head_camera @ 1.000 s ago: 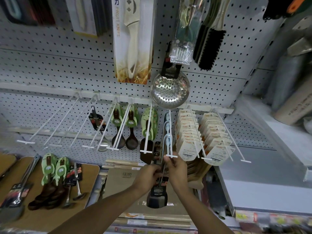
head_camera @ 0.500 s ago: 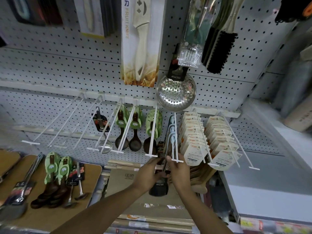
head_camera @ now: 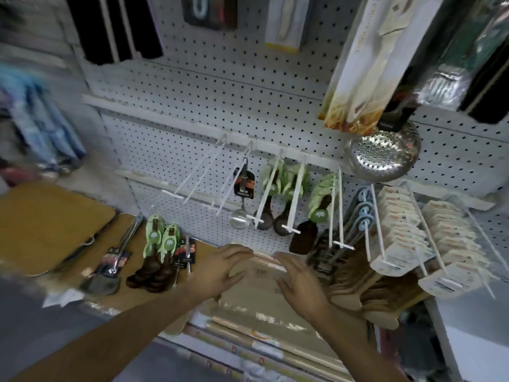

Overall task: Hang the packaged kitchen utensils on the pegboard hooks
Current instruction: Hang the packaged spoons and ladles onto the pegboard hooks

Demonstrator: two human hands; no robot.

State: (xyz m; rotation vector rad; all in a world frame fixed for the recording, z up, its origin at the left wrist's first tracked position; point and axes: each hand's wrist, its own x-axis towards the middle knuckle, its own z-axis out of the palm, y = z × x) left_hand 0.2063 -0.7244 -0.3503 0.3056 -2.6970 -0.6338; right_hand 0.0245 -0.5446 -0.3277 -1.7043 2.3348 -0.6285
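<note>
Several white hooks (head_camera: 293,199) jut from the shop's pegboard (head_camera: 220,86) above a shelf of wooden boards (head_camera: 41,224); green-carded wooden spoons (head_camera: 158,255) lie there, others hang; left hand (head_camera: 220,267) and right hand (head_camera: 300,282) hover flat, fingers spread, holding nothing.

I'm looking at a shop aisle: a white pegboard (head_camera: 220,86) with hooks (head_camera: 294,199) carrying carded spoons (head_camera: 278,188) and tagged packs (head_camera: 399,232).

left edge: blue hanging goods (head_camera: 41,117) motion-blurred; fruit knife box (head_camera: 377,59) cut off by the top edge.
</note>
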